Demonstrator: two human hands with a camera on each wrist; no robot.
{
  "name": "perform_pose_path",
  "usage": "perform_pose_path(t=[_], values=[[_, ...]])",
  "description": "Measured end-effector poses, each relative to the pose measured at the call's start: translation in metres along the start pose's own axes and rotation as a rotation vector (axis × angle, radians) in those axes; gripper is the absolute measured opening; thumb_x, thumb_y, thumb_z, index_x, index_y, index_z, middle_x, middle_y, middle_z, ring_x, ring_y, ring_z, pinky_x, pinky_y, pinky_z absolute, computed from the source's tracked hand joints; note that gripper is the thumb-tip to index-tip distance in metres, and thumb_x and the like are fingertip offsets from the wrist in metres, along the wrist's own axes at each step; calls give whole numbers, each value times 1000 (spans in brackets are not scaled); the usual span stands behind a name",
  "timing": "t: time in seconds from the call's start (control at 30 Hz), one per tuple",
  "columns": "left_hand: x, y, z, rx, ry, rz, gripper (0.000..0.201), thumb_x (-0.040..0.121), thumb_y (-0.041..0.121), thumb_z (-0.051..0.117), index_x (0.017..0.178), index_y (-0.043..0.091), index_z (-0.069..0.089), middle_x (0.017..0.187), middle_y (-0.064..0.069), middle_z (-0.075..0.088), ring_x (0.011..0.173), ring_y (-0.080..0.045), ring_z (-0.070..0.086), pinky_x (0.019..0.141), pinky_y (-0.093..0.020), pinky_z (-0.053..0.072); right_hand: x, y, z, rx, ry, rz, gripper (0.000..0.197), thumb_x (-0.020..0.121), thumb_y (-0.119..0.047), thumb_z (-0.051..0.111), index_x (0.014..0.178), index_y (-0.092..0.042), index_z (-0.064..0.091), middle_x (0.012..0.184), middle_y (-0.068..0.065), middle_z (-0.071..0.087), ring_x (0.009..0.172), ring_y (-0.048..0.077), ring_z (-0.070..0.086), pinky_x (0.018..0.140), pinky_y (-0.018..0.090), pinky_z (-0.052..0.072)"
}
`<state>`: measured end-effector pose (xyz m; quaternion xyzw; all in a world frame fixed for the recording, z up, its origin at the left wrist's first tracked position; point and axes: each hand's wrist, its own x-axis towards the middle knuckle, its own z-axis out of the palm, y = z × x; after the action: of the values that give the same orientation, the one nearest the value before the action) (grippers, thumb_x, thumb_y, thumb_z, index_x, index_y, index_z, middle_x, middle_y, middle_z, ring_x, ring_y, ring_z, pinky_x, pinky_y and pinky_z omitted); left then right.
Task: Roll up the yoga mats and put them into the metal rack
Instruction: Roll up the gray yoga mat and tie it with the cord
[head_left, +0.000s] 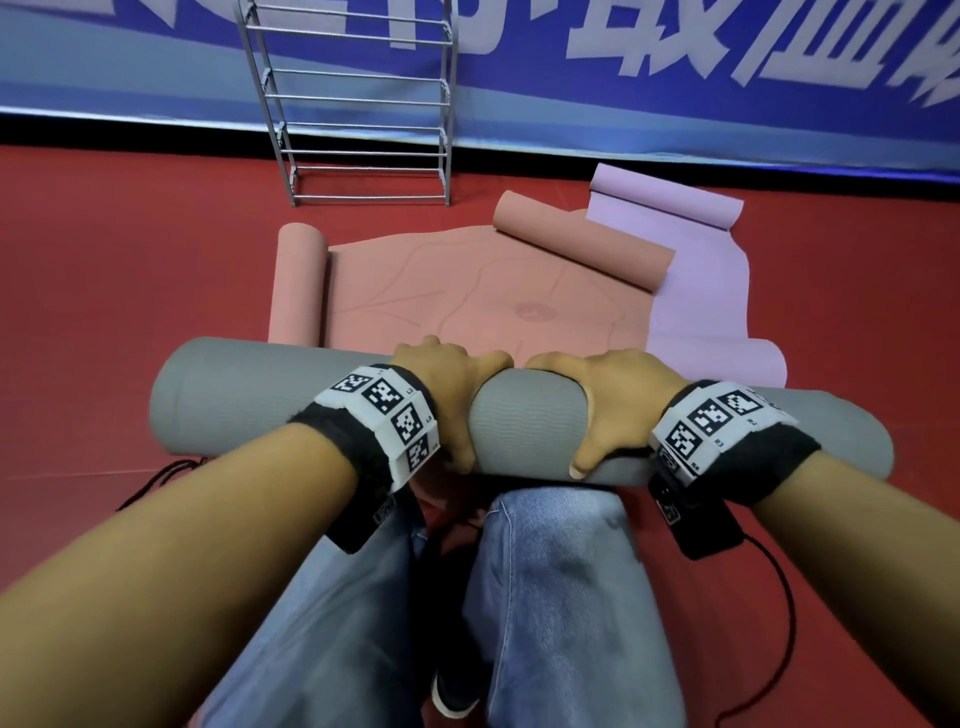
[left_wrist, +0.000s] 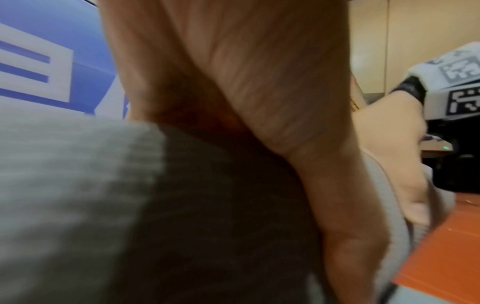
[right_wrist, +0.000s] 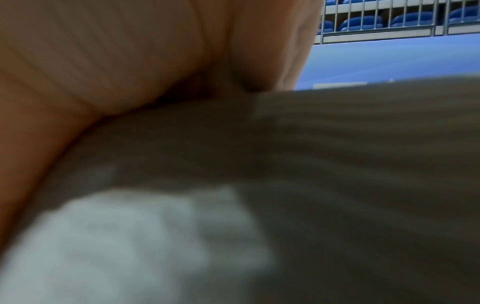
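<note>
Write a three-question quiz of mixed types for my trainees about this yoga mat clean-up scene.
1. True or false: both hands, the left hand and the right hand, grip the rolled grey mat.
2. Multiple choice: the metal rack holds (A) two mats, (B) one mat, (C) no mats.
3. Fill in: the pink mat partly overlaps the ____ mat on the red floor.

Key: 1 true; 2 C; 3 lilac.
</note>
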<state>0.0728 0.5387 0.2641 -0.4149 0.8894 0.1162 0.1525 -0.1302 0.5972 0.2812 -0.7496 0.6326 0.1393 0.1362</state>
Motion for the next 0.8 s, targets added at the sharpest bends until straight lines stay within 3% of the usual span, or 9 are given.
perform_pose_path(t=[0.1, 0.2, 0.33, 0.4, 0.47, 0.5, 0.6, 0.7, 0.8], values=[[7, -15, -3, -143, -106, -11, 99, 35, 49, 90, 120, 47, 39, 90, 10, 61, 88, -16, 57, 81, -36, 54, 13, -2, 0, 113, -90, -25, 119, 43, -51, 90, 140, -54, 21, 115, -7, 63, 105, 19, 59, 93, 34, 47], [18, -28, 1, -327, -190, -10, 105, 27, 43, 93, 119, 50, 43, 87, 16, 65, 84, -3, 61, 78, -27, 52, 22, -5, 3, 138, -120, -29, 132, 45, -50, 90, 149, -47, 9, 134, 1, 47, 122, 23, 48, 102, 44, 42], [30, -34, 7, -511, -285, 11, 106, 25, 30, 96, 116, 53, 47, 99, 19, 69, 100, -3, 64, 92, -30, 53, 22, -19, 27, 18, 7, -37, 135, 46, -64, 84, 153, -33, 8, 143, -2, 39, 128, 23, 41, 105, 50, 35], [29, -30, 6, -480, -281, 11, 104, 31, 33, 96, 118, 53, 43, 100, 19, 67, 101, -6, 63, 88, -26, 51, 21, -23, 35, 18, 46, -14, 135, 45, -66, 84, 152, -33, 9, 141, -1, 42, 126, 23, 43, 105, 49, 35], [22, -22, 4, -323, -210, 1, 107, 36, 45, 93, 128, 51, 37, 111, 17, 62, 111, -13, 58, 90, -34, 47, 22, -23, 37, 16, 63, -7, 133, 45, -66, 84, 152, -34, 10, 139, -1, 44, 124, 24, 46, 104, 49, 36], [18, -18, 4, -203, -157, -11, 113, 40, 50, 90, 136, 49, 31, 124, 12, 56, 121, -18, 51, 97, -44, 43, 22, -22, 36, 18, 63, -9, 131, 46, -65, 84, 151, -34, 12, 137, -1, 46, 122, 24, 47, 103, 49, 37], [3, -5, 15, 20, -30, -53, 130, 47, 56, 87, 150, 39, 10, 152, -2, 28, 142, -28, 21, 105, -72, 17, 28, -21, 32, 53, 51, -7, 126, 46, -62, 85, 149, -35, 17, 131, -1, 50, 116, 25, 50, 99, 48, 40], [-3, -2, 25, 57, 37, -78, 137, 45, 62, 86, 150, 39, 2, 155, -6, 21, 144, -32, 16, 106, -74, 11, 36, -20, 30, 87, 27, -12, 125, 46, -60, 86, 148, -35, 19, 129, 0, 52, 115, 25, 52, 98, 48, 42], [-1, -4, 27, 41, 53, -90, 134, 43, 63, 85, 148, 40, 6, 146, -5, 35, 137, -31, 29, 107, -70, 18, 39, -17, 32, 111, 45, -26, 125, 46, -60, 86, 150, -34, 20, 131, 0, 48, 120, 24, 45, 102, 46, 37]])
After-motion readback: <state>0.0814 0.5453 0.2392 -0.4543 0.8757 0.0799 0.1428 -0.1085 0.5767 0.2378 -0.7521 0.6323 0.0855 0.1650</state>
